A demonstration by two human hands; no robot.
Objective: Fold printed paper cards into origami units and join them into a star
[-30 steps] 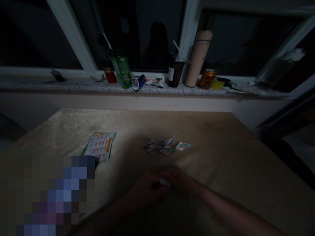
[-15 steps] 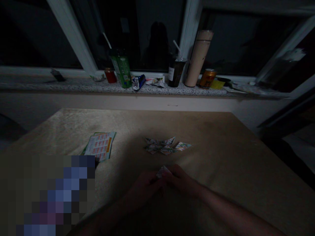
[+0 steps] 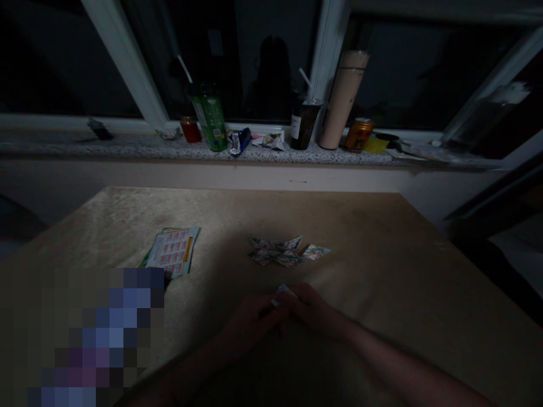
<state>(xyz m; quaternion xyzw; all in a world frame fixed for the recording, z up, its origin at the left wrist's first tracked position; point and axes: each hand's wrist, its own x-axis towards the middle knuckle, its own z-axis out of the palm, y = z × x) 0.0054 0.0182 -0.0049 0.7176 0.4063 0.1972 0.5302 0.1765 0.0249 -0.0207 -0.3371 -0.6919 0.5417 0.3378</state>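
Observation:
Between my two hands is a small folded piece of printed paper (image 3: 281,294), pale with pinkish marks. My left hand (image 3: 254,315) closes on its left side, thumb and fingers pressed together. My right hand (image 3: 309,306) pinches it from the right, with the thumb across the paper's near side. Dim light hides the fingertips in part. Just beyond my hands, several folded paper pieces (image 3: 278,252) with pointed corners lie close together on the table. One more folded piece (image 3: 316,252) sits at their right end.
A stack of printed sheets (image 3: 172,250) lies on the brown table (image 3: 382,254) at left. Along the stone windowsill (image 3: 263,157) stand a green bottle (image 3: 215,123), a dark cup with a straw (image 3: 302,129), a tall pink flask (image 3: 343,102) and an orange can (image 3: 358,135). A blurred patch covers the lower left.
The folded paper has turned slightly between my fingers, and its visible face looks different. Both hands stay in nearly the same place. The pieces on the table have not moved.

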